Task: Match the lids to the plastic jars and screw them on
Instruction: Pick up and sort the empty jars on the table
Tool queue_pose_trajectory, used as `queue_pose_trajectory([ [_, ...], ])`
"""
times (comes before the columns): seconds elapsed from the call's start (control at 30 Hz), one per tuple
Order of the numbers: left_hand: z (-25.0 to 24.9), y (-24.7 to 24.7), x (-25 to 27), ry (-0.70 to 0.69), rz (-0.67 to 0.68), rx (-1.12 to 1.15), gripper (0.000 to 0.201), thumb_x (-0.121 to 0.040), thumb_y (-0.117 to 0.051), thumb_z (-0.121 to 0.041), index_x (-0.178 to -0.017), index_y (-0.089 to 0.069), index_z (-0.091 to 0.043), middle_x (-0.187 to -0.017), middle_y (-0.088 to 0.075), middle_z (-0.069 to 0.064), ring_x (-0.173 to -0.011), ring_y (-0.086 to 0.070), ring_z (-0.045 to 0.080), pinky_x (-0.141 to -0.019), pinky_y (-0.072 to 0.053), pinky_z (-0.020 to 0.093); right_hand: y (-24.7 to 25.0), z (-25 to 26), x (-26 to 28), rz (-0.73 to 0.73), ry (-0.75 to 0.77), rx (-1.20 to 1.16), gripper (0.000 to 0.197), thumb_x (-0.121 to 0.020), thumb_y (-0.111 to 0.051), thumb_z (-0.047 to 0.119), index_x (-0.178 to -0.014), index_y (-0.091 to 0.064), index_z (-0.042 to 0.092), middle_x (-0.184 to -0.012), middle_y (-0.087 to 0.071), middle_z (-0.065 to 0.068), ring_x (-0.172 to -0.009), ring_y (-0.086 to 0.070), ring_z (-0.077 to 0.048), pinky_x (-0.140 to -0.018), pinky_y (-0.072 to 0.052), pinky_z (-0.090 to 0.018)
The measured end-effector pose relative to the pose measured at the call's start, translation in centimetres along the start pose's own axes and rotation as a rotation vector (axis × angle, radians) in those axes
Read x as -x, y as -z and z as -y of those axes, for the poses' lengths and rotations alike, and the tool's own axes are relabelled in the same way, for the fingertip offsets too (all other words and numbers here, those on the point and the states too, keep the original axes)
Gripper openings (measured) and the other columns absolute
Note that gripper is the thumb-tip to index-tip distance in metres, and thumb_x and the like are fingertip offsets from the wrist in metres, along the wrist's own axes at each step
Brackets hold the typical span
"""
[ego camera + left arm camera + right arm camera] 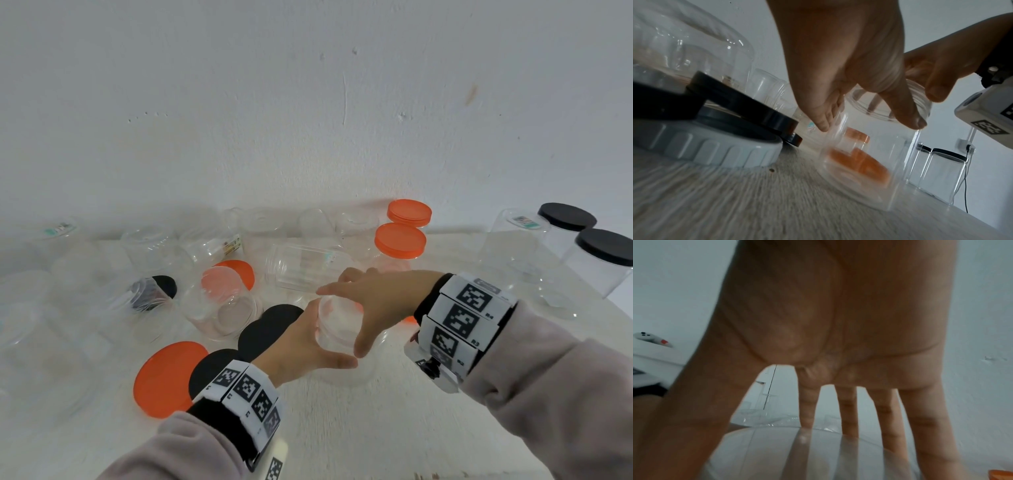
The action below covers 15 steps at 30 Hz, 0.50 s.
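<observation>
— Where was the jar at that point?

— The clear jar [337,329] stood upright on the table [342,438], near the front and between both wrists, with no lid on its mouth. The left hand [301,346] was wrapped around its side, thumb and fingers curled onto the wall. The right hand [371,301] came over the top with its fingers spread apart and fairly straight, tips down on the rim or just inside it (the right wrist view showed them through the plastic, but not clearly enough to say which).

— So what could have gone wrong?

— Mostly the match. Loose lids lay close by: a large orange lid [168,378] and two black lids [267,327] overlapping beside it, all looking wider than this mouth. My guess was that a wrong-sized lid would either drop over the threads or sit crooked and cross-thread.

— And the jar itself?

— Thin, empty plastic, so likely light and easy to squeeze. A hard grip from the left hand could have ovalled the mouth and made a lid bind. It was also crowded: other clear jars [219,305] lay and stood just behind, and a careless reach could have knocked them rolling towards the capped orange-lidded jars [399,240].
</observation>
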<state>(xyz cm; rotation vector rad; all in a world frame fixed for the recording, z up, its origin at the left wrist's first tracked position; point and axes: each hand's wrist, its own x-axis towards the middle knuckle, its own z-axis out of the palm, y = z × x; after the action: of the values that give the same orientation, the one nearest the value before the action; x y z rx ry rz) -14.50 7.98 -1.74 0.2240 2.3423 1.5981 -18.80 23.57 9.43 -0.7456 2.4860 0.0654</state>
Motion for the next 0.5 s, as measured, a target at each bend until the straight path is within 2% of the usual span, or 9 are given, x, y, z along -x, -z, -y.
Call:
queue_pose_trajectory([
  [0.07,0.0,0.0,0.0,-0.002,-0.001,0.009,0.108,-0.06,-0.089,-0.034,-0.144,-0.022,-0.037,-0.138,-0.042,-0.017,-0.13,-0.039,0.007,-0.112,-0.034,0.035,0.1,0.0,-0.2,-0.001,-0.007,0.011,0.103,-0.064,-0.079,0.053,-0.144,-0.014,0.051,-0.13,-0.032,0.008,-0.117,-0.036,-0.021,-0.097,-0.042,-0.045],
  [0.13,0.0,0.0,0.1,0.003,-0.004,0.017,0.108,-0.06,-0.089,-0.034,-0.145,-0.023,-0.035,-0.137,-0.043,-0.016,-0.13,-0.04,0.008,-0.112,-0.034,0.036,-0.1,0.0,-0.3,-0.027,-0.051,0.01,0.102,-0.06,-0.075,0.066,-0.143,-0.018,0.049,-0.123,-0.033,0.008,-0.11,-0.041,-0.021,-0.093,-0.044,-0.045],
  [0.2,0.0,0.0,0.0,0.003,-0.002,0.02,0.104,-0.061,-0.089,-0.034,-0.142,-0.024,-0.038,-0.135,-0.045,-0.018,-0.129,-0.041,0.007,-0.109,-0.036,0.034,-0.5,0.2,-0.5,-0.059,-0.1,0.0,0.103,-0.058,-0.069,0.076,-0.142,-0.021,0.043,-0.121,-0.033,0.006,-0.103,-0.042,-0.02,-0.087,-0.046,-0.041],
  [0.27,0.0,0.1,0.1,-0.001,0.001,0.008,0.102,-0.062,-0.089,-0.034,-0.14,-0.023,-0.041,-0.133,-0.044,-0.021,-0.127,-0.041,0.005,-0.107,-0.037,0.031,-0.6,0.3,-0.6,-0.056,-0.129,0.001,0.107,-0.056,-0.068,0.078,-0.143,-0.021,0.038,-0.122,-0.032,0.005,-0.101,-0.044,-0.021,-0.084,-0.046,-0.039],
  [0.33,0.0,0.1,0.1,-0.005,-0.005,-0.009,0.104,-0.063,-0.088,-0.034,-0.142,-0.022,-0.039,-0.135,-0.043,-0.02,-0.128,-0.04,0.006,-0.109,-0.037,0.033,-0.2,0.3,-0.6,-0.006,-0.129,0.001,0.115,-0.054,-0.073,0.074,-0.146,-0.013,0.041,-0.133,-0.03,0.004,-0.112,-0.045,-0.024,-0.091,-0.046,-0.043],
  [0.4,0.0,0.1,0.1,0.0,-0.008,-0.025,0.106,-0.063,-0.088,-0.034,-0.144,-0.02,-0.036,-0.136,-0.041,-0.017,-0.129,-0.039,0.008,-0.111,-0.036,0.037,0.4,0.2,-0.5,0.047,-0.086,-0.027,0.117,-0.056,-0.08,0.061,-0.145,-0.006,0.048,-0.141,-0.026,0.008,-0.124,-0.041,-0.027,-0.097,-0.044,-0.046],
  [0.5,-0.1,0.0,0.0,-0.005,-0.003,-0.03,0.101,-0.064,-0.088,-0.033,-0.136,-0.018,-0.044,-0.128,-0.038,-0.027,-0.125,-0.037,0.003,-0.109,-0.035,0.03,0.9,0.1,-0.4,0.079,-0.032,-0.078,0.103,-0.063,-0.083,0.044,-0.142,-0.017,0.054,-0.137,-0.031,0.011,-0.125,-0.041,-0.026,-0.098,-0.044,-0.046],
])
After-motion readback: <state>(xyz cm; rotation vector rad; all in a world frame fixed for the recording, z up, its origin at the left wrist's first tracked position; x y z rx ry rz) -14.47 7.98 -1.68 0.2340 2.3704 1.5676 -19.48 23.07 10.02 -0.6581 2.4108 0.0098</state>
